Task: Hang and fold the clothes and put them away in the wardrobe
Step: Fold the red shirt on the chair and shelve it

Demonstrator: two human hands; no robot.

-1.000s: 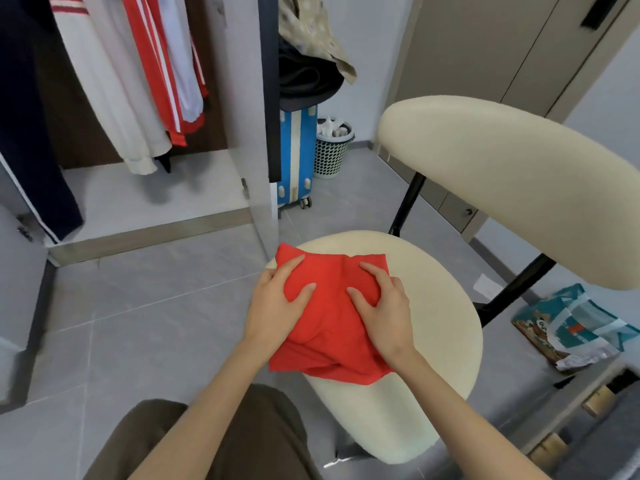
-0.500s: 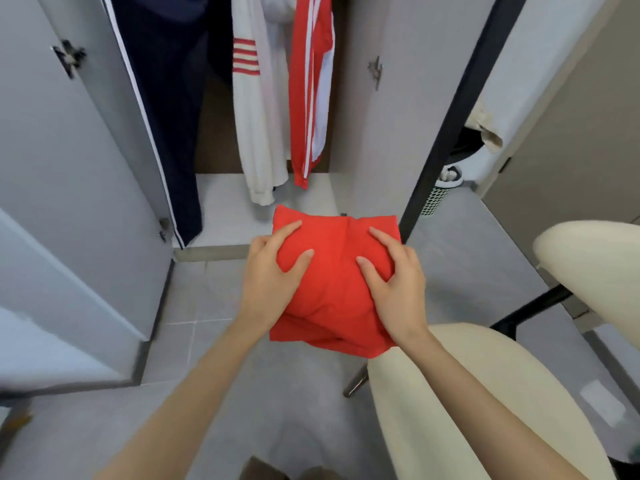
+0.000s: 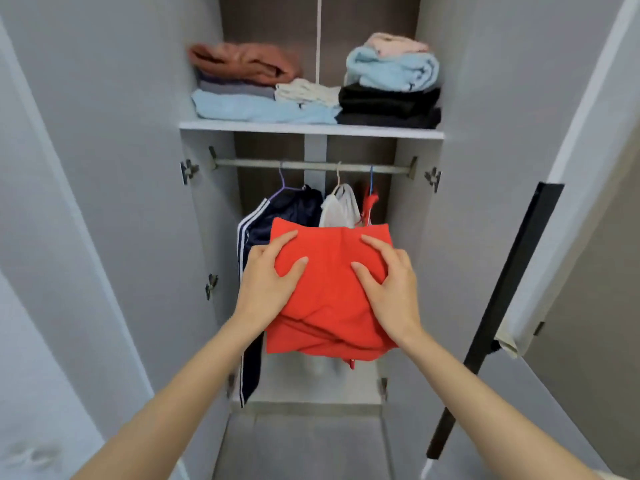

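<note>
The left hand [image 3: 265, 292] and right hand [image 3: 393, 292] clamp their grip on a soft, squarish red garment [image 3: 329, 306].

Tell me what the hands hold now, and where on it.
Both hands hold the folded red garment: left hand on its left side, right hand on its right side.

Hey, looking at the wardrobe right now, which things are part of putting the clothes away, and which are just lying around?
Part of the job:
- folded red garment, held by left hand and right hand
- shelf with folded stacks
- rail with hung clothes

Just lying about:
- beige cloth past the right door
- black strip beside it
</note>
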